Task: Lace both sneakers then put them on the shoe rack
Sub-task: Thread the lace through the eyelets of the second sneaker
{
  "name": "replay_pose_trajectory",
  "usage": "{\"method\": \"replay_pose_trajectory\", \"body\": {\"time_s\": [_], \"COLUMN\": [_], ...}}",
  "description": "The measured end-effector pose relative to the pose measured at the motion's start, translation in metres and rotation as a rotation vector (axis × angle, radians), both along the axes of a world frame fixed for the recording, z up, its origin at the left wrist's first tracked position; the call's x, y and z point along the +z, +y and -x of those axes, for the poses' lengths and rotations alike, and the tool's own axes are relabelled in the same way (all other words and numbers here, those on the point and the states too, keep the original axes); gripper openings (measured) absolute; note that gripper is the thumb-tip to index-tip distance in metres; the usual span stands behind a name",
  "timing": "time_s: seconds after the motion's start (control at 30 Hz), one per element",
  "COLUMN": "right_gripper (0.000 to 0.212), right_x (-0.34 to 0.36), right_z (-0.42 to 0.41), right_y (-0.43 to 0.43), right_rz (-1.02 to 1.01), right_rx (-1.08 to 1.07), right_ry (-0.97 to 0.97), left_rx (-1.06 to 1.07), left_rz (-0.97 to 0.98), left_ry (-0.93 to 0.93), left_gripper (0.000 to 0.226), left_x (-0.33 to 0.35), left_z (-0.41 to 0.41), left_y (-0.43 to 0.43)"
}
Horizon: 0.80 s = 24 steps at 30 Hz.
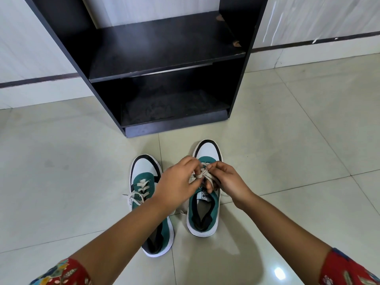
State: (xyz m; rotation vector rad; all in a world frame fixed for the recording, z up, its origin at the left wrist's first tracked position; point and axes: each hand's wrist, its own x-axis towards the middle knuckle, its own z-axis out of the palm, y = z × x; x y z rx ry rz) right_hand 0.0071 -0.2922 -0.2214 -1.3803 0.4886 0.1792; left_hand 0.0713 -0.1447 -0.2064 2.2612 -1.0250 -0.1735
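Pale tile floor (61,161) with a black shoe rack (160,58) standing up front; two green-white sneakers sit just before it, left sneaker (148,202) tied; left hand (176,182) and right hand (226,179) both pinch the right sneaker (205,212) laces (202,174).
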Motion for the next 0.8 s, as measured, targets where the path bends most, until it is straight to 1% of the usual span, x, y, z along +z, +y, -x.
{"method": "replay_pose_trajectory", "body": {"time_s": [0.1, 0.17, 0.23, 0.27, 0.3, 0.33, 0.37, 0.4, 0.43, 0.5, 0.57, 0.6, 0.63, 0.67, 0.73, 0.8], "right_gripper": [0.027, 0.025, 0.023, 0.021, 0.017, 0.014, 0.014, 0.018, 0.023, 0.033, 0.034, 0.033, 0.033, 0.036, 0.038, 0.035], "right_x": [0.0, -0.003, -0.006, -0.006, -0.007, -0.006, -0.006, -0.004, -0.003, -0.003, -0.008, -0.01, -0.012, -0.011, -0.007, -0.003], "right_z": [-0.005, -0.005, -0.004, -0.004, -0.004, -0.003, -0.002, 0.0, 0.001, 0.006, 0.014, 0.019, 0.023, 0.028, 0.036, 0.042], "right_y": [-0.004, -0.005, -0.003, -0.002, -0.001, 0.0, 0.001, 0.003, 0.004, 0.008, 0.012, 0.012, 0.012, 0.011, 0.011, 0.014], "right_rz": [0.025, 0.047, 0.047, 0.033, 0.005, -0.03, -0.046, -0.028, 0.038, 0.308, 0.616, 0.739, 0.826, 0.865, 0.795, 0.752], "right_rx": [0.096, 0.139, 0.153, 0.139, 0.109, 0.068, 0.03, 0.009, 0.01, 0.064, 0.122, 0.122, 0.102, 0.066, -0.024, -0.065], "right_ry": [0.038, 0.058, 0.076, 0.08, 0.079, 0.076, 0.071, 0.054, 0.022, -0.092, -0.197, -0.235, -0.254, -0.247, -0.218, -0.23], "left_rx": [-0.169, -0.283, -0.332, -0.34, -0.336, -0.307, -0.242, -0.151, -0.06, 0.089, 0.206, 0.257, 0.296, 0.329, 0.379, 0.411], "left_rz": [-0.025, -0.033, -0.05, -0.058, -0.068, -0.071, -0.051, -0.029, -0.015, -0.002, 0.036, 0.057, 0.083, 0.11, 0.151, 0.176], "left_ry": [-0.244, -0.395, -0.471, -0.487, -0.462, -0.389, -0.27, -0.103, 0.085, 0.424, 0.818, 0.999, 1.127, 1.195, 1.241, 1.261], "left_gripper": [0.005, 0.01, 0.009, 0.009, 0.009, 0.01, 0.011, 0.012, 0.015, 0.027, 0.034, 0.035, 0.035, 0.034, 0.032, 0.032], "left_x": [-0.003, -0.009, -0.011, -0.012, -0.011, -0.01, -0.007, -0.006, -0.005, -0.001, 0.004, 0.008, 0.009, 0.01, 0.009, 0.007], "left_z": [-0.002, -0.004, -0.005, -0.005, -0.005, -0.004, -0.002, 0.0, 0.001, 0.0, -0.006, -0.009, -0.012, -0.014, -0.016, -0.012], "left_y": [0.001, 0.003, 0.005, 0.005, 0.005, 0.005, 0.004, 0.004, 0.002, -0.003, -0.007, -0.007, -0.006, -0.004, -0.002, -0.001]}}
